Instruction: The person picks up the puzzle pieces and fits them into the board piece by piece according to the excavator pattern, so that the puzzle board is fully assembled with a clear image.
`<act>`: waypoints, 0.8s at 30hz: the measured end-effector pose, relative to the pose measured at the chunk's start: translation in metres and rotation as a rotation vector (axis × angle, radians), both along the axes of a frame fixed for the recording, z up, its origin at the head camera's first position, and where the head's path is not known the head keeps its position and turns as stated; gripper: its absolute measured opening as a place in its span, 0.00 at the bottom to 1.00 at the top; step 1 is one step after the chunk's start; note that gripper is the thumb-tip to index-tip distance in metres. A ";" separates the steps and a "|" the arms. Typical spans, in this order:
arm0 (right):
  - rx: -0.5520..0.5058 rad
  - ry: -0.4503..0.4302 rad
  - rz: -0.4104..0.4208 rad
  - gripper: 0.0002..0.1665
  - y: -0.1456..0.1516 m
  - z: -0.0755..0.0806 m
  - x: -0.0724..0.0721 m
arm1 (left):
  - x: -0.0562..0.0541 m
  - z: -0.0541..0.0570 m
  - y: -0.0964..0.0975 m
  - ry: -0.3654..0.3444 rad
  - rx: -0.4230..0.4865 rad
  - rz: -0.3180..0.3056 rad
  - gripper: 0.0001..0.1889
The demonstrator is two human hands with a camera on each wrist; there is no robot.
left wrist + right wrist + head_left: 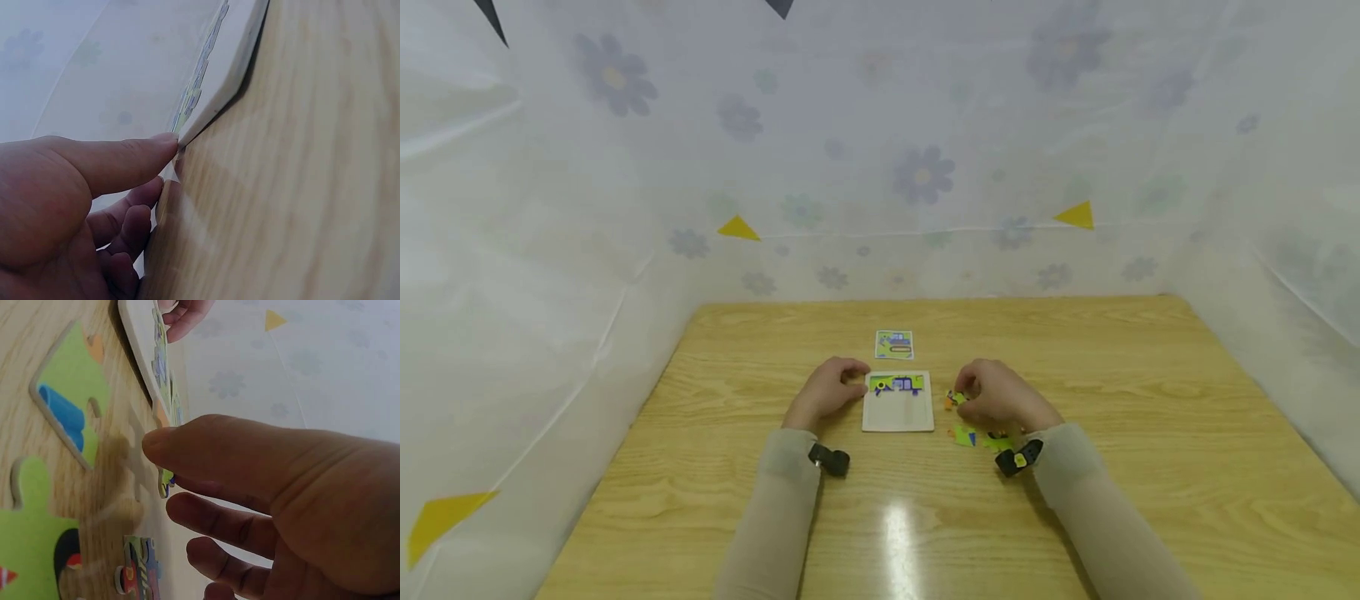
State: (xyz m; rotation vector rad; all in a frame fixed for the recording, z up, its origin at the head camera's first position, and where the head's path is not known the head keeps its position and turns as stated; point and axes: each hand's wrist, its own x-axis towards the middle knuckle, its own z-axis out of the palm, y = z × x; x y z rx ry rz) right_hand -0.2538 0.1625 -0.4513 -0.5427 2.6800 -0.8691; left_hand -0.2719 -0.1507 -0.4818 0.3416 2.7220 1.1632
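A pale square puzzle board [897,414] lies on the table, its far strip filled with green and blue vehicle pieces [897,384]. My left hand [829,390] holds the board at its far left corner; in the left wrist view the thumb [134,159] touches the edge and the other fingers curl below. Right of the board, my right hand [997,393] pinches a green puzzle piece with orange and blue parts [953,399] between thumb and fingers, partly hidden by the thumb in the right wrist view. Loose pieces lie nearby, including a green one with blue [72,397].
Beyond the board lies a small picture card [894,344] showing a vehicle. More loose pieces [997,442] are partly hidden near the right wrist. The wooden table [737,350] meets white flowered sheeting [850,167] at the back and sides.
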 end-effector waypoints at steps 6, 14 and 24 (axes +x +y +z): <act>-0.043 0.024 0.016 0.13 -0.004 0.003 0.002 | 0.001 0.000 0.000 -0.010 0.007 0.000 0.16; -0.079 0.042 0.019 0.15 -0.015 0.009 0.004 | 0.001 0.003 -0.002 0.014 -0.012 -0.019 0.16; -0.123 0.097 0.084 0.15 -0.032 0.026 0.009 | -0.001 0.002 -0.001 0.019 -0.011 -0.015 0.16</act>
